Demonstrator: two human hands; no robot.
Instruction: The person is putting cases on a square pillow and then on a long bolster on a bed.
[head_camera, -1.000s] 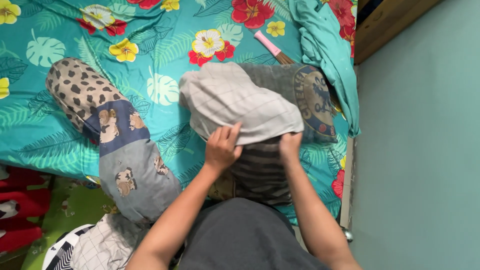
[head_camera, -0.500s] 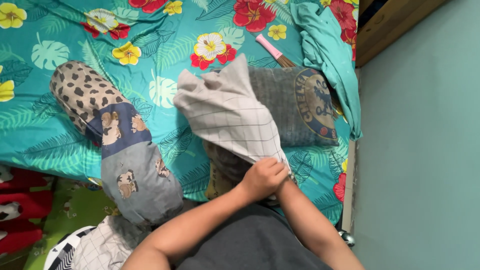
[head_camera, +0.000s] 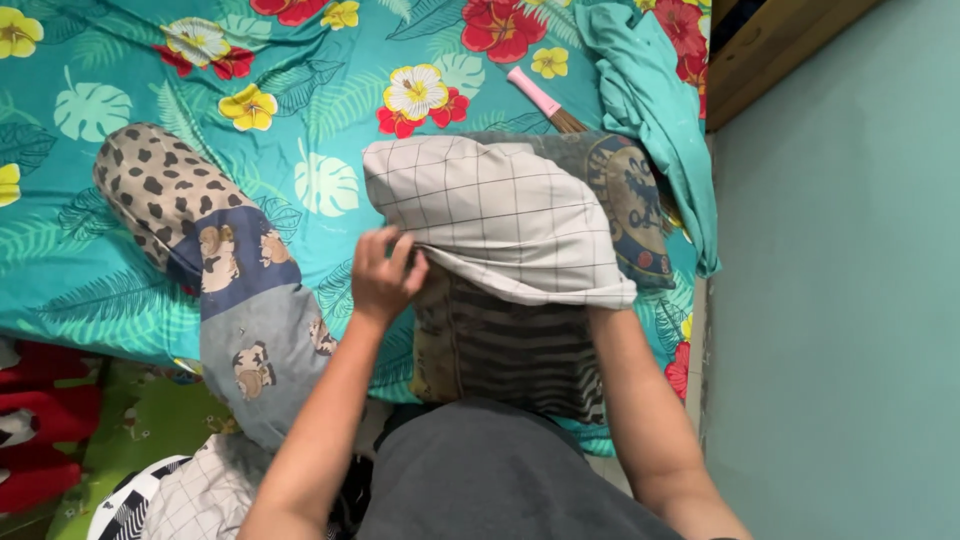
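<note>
A cream pillowcase with a thin dark grid (head_camera: 500, 215) is pulled over the far part of a dark striped pillow (head_camera: 510, 345) lying on the bed. My left hand (head_camera: 385, 275) pinches the pillowcase's open edge at its left corner. My right hand is hidden under the cloth; only my right forearm (head_camera: 635, 390) shows, going in at the pillowcase's right corner.
The bed has a teal floral sheet (head_camera: 150, 90). A long bolster in spotted and animal-print cloth (head_camera: 215, 270) lies left of the pillow. A pink-handled broom (head_camera: 540, 95) and a teal cloth (head_camera: 650, 95) lie beyond. A teal wall (head_camera: 850, 250) stands at the right.
The pillowcase was drawn down toward me with both hands together, then spread wide again over the pillow. My hands have moved apart to its two corners.
</note>
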